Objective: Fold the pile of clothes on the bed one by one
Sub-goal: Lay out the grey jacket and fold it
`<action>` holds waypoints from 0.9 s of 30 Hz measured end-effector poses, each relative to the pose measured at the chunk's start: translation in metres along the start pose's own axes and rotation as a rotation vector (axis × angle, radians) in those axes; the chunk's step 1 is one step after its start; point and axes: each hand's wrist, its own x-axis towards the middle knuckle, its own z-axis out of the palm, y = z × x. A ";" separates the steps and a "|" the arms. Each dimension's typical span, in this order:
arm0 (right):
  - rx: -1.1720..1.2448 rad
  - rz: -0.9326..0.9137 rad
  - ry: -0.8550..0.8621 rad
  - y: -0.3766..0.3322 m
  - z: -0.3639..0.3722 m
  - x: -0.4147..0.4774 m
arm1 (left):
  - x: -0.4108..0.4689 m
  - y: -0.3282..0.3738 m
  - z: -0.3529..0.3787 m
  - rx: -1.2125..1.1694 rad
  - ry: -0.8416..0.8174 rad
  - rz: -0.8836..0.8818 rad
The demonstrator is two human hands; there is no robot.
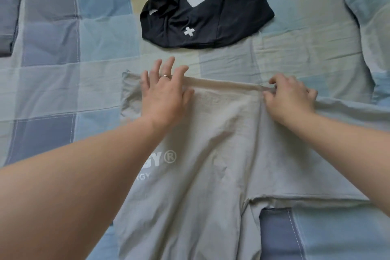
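Observation:
A light grey T-shirt (pixel 213 154) with pale printed letters lies spread on the bed in front of me, its far hem running between my hands. My left hand (pixel 164 95) lies flat on the shirt's far left part, fingers straight and spread, a ring on one finger. My right hand (pixel 289 99) has its fingers curled and pinches the far hem of the shirt at its right end. A sleeve of the shirt runs off to the right under my right forearm. Beyond the shirt lies a black garment (pixel 211 17) with white print and a small white cross.
The bed is covered by a patchwork sheet (pixel 63 48) of blue, grey and pale yellow squares. A pillow (pixel 367 6) in the same fabric bulges at the far right. A dark fabric edge shows at the far left.

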 end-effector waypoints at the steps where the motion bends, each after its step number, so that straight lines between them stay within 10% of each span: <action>1: 0.005 -0.064 0.044 -0.002 0.000 -0.013 | -0.011 0.000 -0.001 0.008 0.005 0.020; 6: 0.116 -0.333 0.151 -0.008 -0.005 -0.109 | -0.093 -0.003 -0.002 -0.013 -0.089 0.142; 27: 0.391 0.031 -0.578 0.022 0.056 -0.420 | -0.448 -0.006 0.014 -0.152 -0.451 0.162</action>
